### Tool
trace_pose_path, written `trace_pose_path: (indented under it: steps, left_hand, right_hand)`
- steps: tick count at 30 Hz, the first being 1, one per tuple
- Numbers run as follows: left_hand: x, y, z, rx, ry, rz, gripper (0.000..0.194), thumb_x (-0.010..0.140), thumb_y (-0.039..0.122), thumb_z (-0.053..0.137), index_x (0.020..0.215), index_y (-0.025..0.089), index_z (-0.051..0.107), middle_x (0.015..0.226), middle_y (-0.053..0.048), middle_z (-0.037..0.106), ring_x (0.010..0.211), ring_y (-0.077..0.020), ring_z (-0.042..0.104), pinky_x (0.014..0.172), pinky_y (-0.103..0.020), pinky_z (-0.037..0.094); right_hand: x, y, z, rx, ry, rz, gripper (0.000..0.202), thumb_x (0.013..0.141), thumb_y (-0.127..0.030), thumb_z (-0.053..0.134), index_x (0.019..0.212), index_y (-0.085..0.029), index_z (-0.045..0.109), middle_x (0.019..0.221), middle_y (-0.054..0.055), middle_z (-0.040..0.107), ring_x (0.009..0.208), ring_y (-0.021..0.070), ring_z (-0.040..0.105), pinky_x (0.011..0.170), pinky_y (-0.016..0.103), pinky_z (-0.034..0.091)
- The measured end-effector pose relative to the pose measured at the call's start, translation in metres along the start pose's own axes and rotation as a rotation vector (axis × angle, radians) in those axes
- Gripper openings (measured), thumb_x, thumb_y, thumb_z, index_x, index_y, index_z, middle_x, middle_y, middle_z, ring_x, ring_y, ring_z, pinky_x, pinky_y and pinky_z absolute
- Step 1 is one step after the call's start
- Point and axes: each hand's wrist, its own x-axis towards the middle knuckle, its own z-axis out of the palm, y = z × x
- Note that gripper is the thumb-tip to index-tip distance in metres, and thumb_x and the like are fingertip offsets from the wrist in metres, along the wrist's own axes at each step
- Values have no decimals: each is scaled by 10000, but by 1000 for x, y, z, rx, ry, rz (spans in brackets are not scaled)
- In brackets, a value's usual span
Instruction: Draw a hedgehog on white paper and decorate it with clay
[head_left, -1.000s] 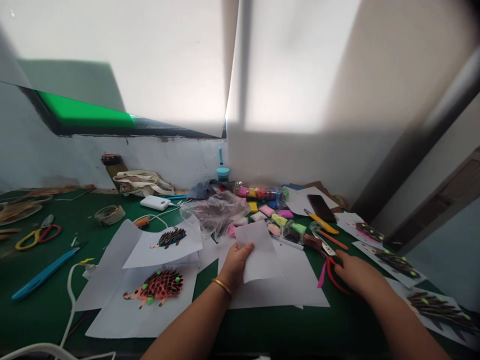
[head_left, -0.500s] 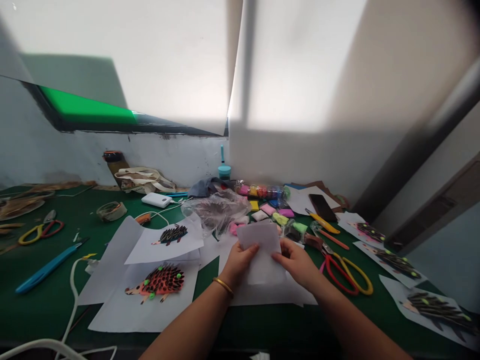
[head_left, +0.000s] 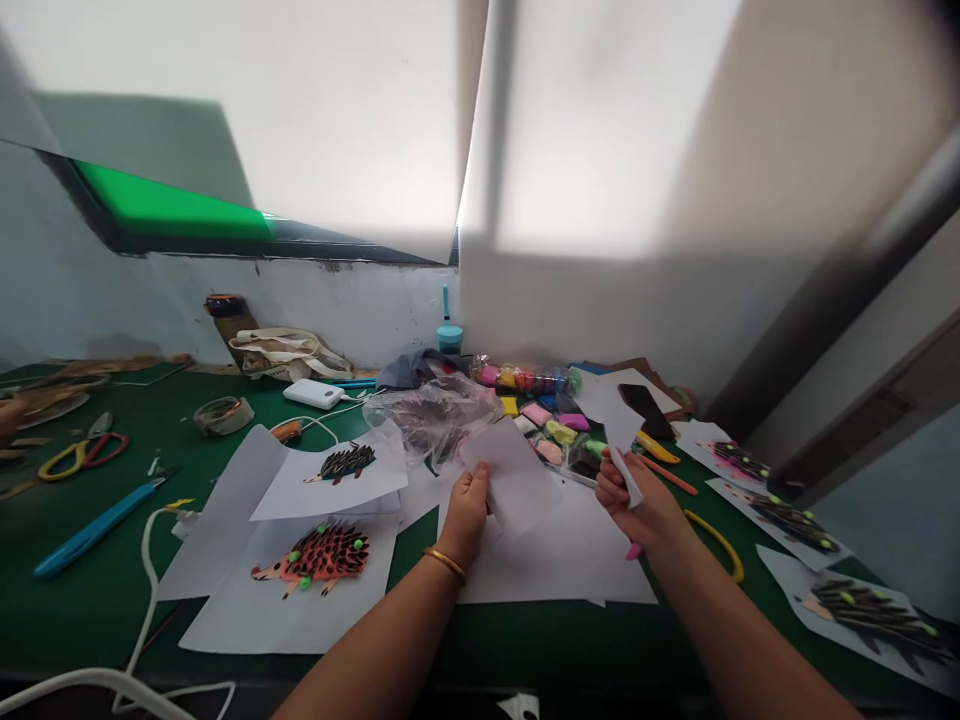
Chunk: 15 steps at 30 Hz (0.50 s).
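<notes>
My left hand (head_left: 466, 510), with a gold bangle at the wrist, grips a piece of white paper (head_left: 517, 480) by its left edge, thumb on top. To the right, my right hand (head_left: 637, 500) is closed around a separate, narrower piece of white paper (head_left: 622, 440), held raised and tilted. Beneath both hands lies a larger white sheet (head_left: 555, 570) on the green table. Behind my right forearm, the yellow loop of the scissors (head_left: 716, 545) shows; the rest of them is hidden.
Hedgehog pictures (head_left: 322, 555) lie at left, and more hedgehog pictures (head_left: 795, 525) at right. Colored clay packs (head_left: 559, 430) and a plastic bag (head_left: 435, 410) sit ahead. A blue cutter (head_left: 101, 530), red-yellow scissors (head_left: 82, 455), white cable (head_left: 146, 580) and phone (head_left: 645, 408) are around.
My hands were together on one piece of paper. Now they are apart, each with its own piece; my right hand has moved right and covers most of the nearby scissors.
</notes>
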Motion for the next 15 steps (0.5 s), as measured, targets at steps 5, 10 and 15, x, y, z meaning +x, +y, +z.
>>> trace_pose_path:
  steps: [5, 10, 15]
  left_hand:
    - [-1, 0, 2, 24, -1, 1, 501, 750, 670, 627, 781, 176, 548, 559, 60, 466, 480, -87, 396, 447, -200, 284]
    - [-3, 6, 3, 69, -34, 33, 408, 805, 571, 597, 754, 168, 557, 544, 52, 467, 479, -87, 392, 456, -204, 289]
    - [-3, 12, 2, 138, -81, 77, 212, 747, 342, 642, 818, 142, 655, 623, 26, 547, 518, -86, 417, 495, -203, 314]
  right_hand:
    - [-17, 4, 8, -197, -296, 60, 302, 749, -472, 731, 912, -223, 679, 841, 26, 688, 786, 190, 630, 756, 319, 512]
    - [-24, 1, 23, -554, -419, 36, 395, 818, -515, 623, 978, -169, 725, 997, 79, 712, 935, 272, 634, 839, 392, 492]
    - [-10, -2, 16, -753, -302, 61, 422, 802, -543, 585, 947, -166, 708, 897, 63, 715, 787, 243, 647, 640, 312, 481]
